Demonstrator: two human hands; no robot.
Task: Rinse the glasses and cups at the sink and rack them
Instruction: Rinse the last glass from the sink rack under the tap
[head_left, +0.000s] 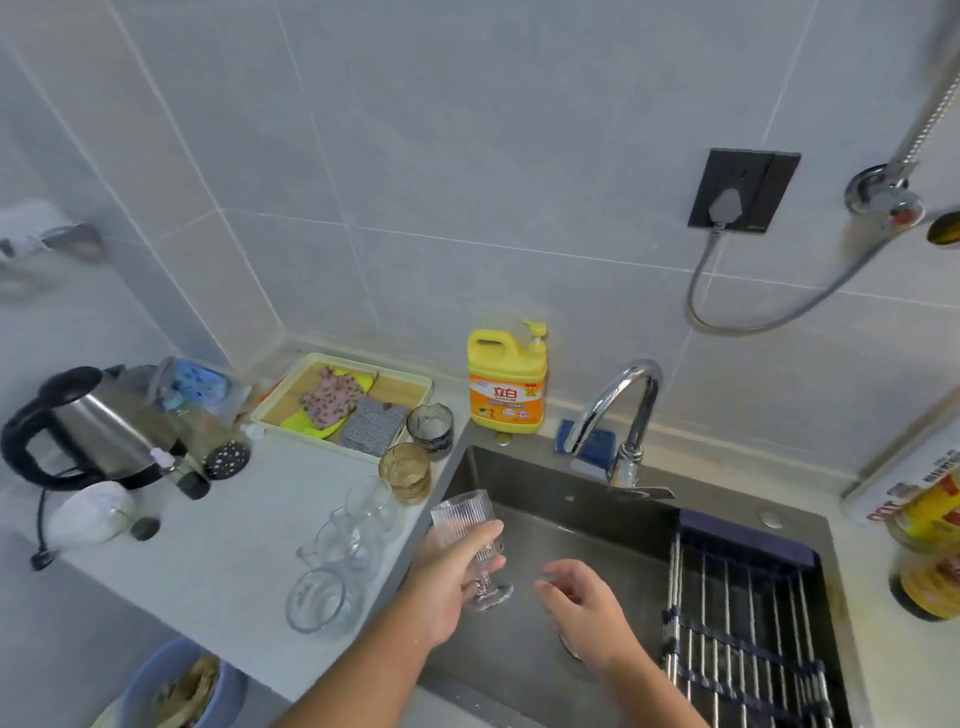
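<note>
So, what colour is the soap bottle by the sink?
Soap bottle: yellow with an orange label; head view.

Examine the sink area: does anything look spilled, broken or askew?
Nothing spilled or broken shows. Only the ribbed stemmed glass is askew: the left hand holds it tilted over the sink. The right hand hangs open beside it.

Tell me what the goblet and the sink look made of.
The goblet looks like clear glass, ribbed and see-through. The sink looks like stainless steel, brushed matte grey with soft reflections, though coated metal is possible.
</note>
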